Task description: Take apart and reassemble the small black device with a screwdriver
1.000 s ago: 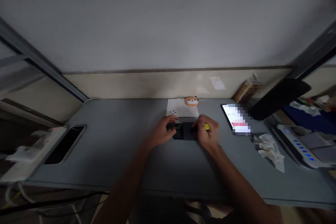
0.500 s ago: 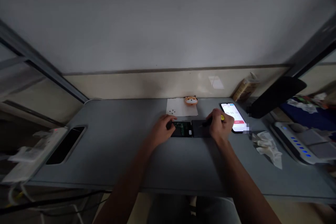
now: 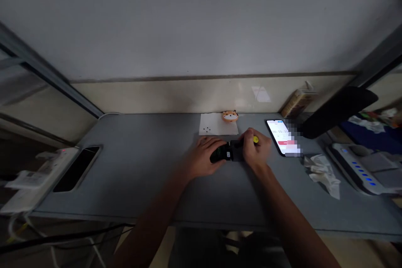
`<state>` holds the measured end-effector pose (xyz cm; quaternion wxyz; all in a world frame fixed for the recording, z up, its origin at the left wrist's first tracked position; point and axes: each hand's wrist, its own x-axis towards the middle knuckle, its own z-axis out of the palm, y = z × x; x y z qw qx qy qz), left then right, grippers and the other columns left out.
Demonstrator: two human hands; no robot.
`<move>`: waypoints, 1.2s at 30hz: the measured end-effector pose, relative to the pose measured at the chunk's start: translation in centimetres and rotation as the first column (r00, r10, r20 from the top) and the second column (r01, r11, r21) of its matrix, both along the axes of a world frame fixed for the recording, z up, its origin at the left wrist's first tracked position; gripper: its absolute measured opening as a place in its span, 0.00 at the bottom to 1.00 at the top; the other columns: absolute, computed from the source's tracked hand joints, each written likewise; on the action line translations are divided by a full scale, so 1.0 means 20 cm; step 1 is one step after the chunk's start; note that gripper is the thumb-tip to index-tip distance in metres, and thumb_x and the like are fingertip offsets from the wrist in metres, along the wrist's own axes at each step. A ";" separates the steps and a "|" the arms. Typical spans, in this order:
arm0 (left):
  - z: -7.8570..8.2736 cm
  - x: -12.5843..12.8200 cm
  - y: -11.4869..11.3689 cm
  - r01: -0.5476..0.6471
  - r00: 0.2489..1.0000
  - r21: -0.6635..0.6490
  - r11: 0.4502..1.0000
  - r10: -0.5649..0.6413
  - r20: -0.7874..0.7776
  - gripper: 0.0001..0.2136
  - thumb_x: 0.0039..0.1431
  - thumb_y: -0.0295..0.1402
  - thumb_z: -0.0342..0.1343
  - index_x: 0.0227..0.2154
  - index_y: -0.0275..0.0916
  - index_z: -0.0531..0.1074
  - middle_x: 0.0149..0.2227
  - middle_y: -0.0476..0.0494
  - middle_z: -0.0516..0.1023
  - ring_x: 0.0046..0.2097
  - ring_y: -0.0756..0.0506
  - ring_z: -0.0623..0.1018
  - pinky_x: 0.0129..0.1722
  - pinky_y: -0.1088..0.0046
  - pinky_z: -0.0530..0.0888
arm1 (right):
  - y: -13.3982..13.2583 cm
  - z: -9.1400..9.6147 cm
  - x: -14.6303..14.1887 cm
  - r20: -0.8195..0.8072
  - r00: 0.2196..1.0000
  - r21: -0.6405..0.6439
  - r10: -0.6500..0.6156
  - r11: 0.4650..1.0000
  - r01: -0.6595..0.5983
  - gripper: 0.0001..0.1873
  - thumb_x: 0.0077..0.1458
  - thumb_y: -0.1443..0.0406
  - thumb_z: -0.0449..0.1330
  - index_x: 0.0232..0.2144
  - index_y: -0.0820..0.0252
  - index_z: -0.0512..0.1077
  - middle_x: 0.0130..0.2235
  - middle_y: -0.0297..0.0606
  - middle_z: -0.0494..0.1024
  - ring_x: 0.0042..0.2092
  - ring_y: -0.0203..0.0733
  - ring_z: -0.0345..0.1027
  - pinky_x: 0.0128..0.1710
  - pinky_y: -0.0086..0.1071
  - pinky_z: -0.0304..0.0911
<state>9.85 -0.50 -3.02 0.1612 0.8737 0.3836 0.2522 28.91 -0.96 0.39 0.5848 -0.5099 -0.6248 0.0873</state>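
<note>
An opened phone [image 3: 228, 154] with a green circuit board and a dark block lies across the grey desk between my hands. My left hand [image 3: 204, 155] wraps round its left end, with the thumb along the near edge and the fingers over the far side. My right hand [image 3: 255, 150] is closed round a dark screwdriver [image 3: 256, 139] with a yellow end, held low over the phone's right half. Its tip is too dark to make out. Just beyond, several tiny dark screws [image 3: 206, 129] rest on a sheet of white paper [image 3: 216, 123].
An orange animal-face trinket [image 3: 230, 116] sits on the paper. At right are a lit phone [image 3: 282, 136], crumpled tissue [image 3: 323, 173], a carton [image 3: 298, 102], a dark upright object [image 3: 341, 113] and a fan-like device [image 3: 361, 171]. Another phone [image 3: 77, 169] lies left beside a white power strip [image 3: 40, 176].
My left hand has slid right and closed further over the phone's left end, covering more of the board. The right hand with the screwdriver has shifted slightly left. The view has moved a little.
</note>
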 end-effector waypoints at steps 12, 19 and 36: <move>-0.05 0.00 0.02 0.003 1.000 0.017 1.000 -0.003 -0.009 0.09 0.61 0.34 0.64 0.43 0.44 0.75 0.58 0.44 0.78 0.59 0.40 0.76 0.65 0.55 0.66 | 0.06 -0.04 -0.05 -0.388 0.887 0.039 0.250 0.966 -0.256 0.12 0.63 0.52 0.61 0.38 0.52 0.68 0.34 0.32 0.72 0.35 0.39 0.65 0.37 0.35 0.64; -0.05 0.00 0.03 -0.015 1.000 0.018 1.000 0.015 -0.011 0.07 0.61 0.36 0.65 0.41 0.44 0.75 0.55 0.44 0.80 0.55 0.40 0.79 0.64 0.54 0.66 | 0.10 -0.02 -0.04 -0.670 0.608 0.041 0.426 0.839 -0.543 0.22 0.59 0.42 0.59 0.36 0.51 0.68 0.30 0.32 0.69 0.31 0.39 0.64 0.34 0.36 0.63; -0.08 -0.01 0.04 -0.029 0.999 0.032 0.999 0.029 0.021 0.08 0.60 0.39 0.66 0.40 0.44 0.78 0.54 0.41 0.82 0.61 0.36 0.76 0.65 0.47 0.63 | 0.19 0.01 -0.01 -0.760 0.484 0.007 0.434 0.750 -0.661 0.23 0.52 0.43 0.66 0.29 0.54 0.68 0.31 0.34 0.70 0.31 0.40 0.64 0.32 0.36 0.63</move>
